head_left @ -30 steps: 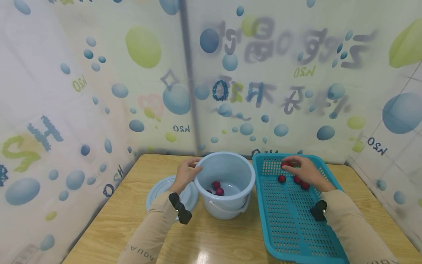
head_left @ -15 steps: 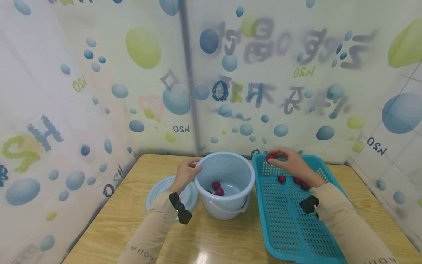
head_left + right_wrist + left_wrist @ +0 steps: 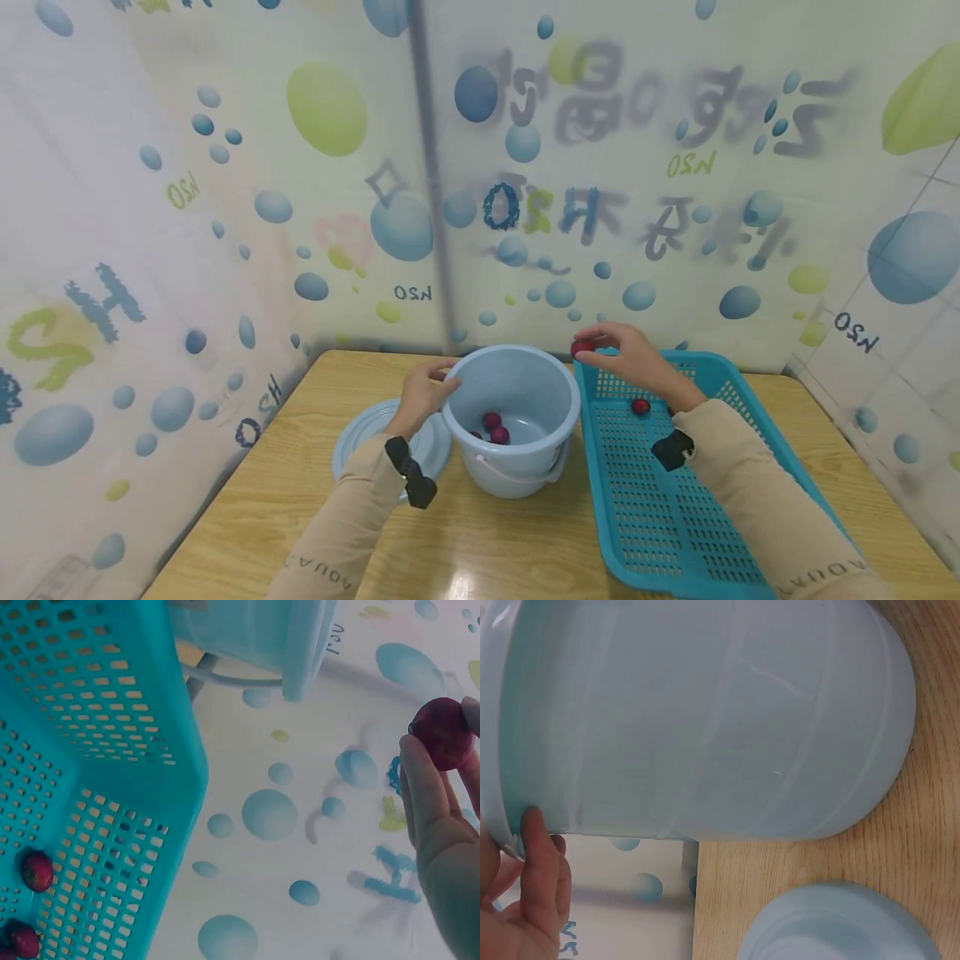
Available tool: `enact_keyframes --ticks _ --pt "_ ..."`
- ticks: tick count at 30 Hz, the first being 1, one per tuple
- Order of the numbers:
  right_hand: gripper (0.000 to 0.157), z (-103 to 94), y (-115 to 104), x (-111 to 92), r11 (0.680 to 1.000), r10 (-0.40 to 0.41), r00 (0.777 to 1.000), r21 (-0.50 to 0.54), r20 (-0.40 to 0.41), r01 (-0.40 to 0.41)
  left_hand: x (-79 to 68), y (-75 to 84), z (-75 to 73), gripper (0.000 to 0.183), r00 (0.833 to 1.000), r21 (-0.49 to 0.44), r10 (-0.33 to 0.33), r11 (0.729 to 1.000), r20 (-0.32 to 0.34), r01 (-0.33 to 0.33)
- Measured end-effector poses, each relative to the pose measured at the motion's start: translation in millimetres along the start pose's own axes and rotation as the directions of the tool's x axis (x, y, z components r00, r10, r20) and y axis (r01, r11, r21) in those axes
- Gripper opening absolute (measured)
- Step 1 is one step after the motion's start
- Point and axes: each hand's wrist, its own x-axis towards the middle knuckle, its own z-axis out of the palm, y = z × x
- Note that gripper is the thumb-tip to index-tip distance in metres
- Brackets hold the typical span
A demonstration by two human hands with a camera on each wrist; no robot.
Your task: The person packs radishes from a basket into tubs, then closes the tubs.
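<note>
My right hand pinches a dark red plum between thumb and fingers, above the basket's back left corner and beside the bucket. The right wrist view shows the same plum at the fingertips. My left hand grips the rim of a light blue bucket at its left side; in the left wrist view the fingers lie at the rim. Several plums lie at the bottom of the bucket. Another plum lies in the turquoise basket, and more show there in the right wrist view.
A round light blue lid lies on the wooden table, left of the bucket and partly under my left forearm. The bucket's handle hangs down at the front. A patterned curtain stands behind the table.
My right hand has carried the plum leftward and slightly up, from over the back of the basket towards the bucket. The left hand and the bucket have stayed in place.
</note>
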Motion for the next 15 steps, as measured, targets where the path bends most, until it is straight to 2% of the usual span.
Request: enact_keyframes --ticks 8,15 --pt "0.028 17.3 -8 12 0.999 -0.037 0.998 0.021 0.04 0.036 0.0 0.1 0.0 0.031 1.0 0.001 0.001 1.0 0.003 -0.001" --pt "0.026 31.3 -13 17 0.997 -0.047 0.995 -0.05 0.091 0.051 -0.2 0.6 0.0 0.03 1.0 0.004 -0.009 1.0 -0.001 0.009"
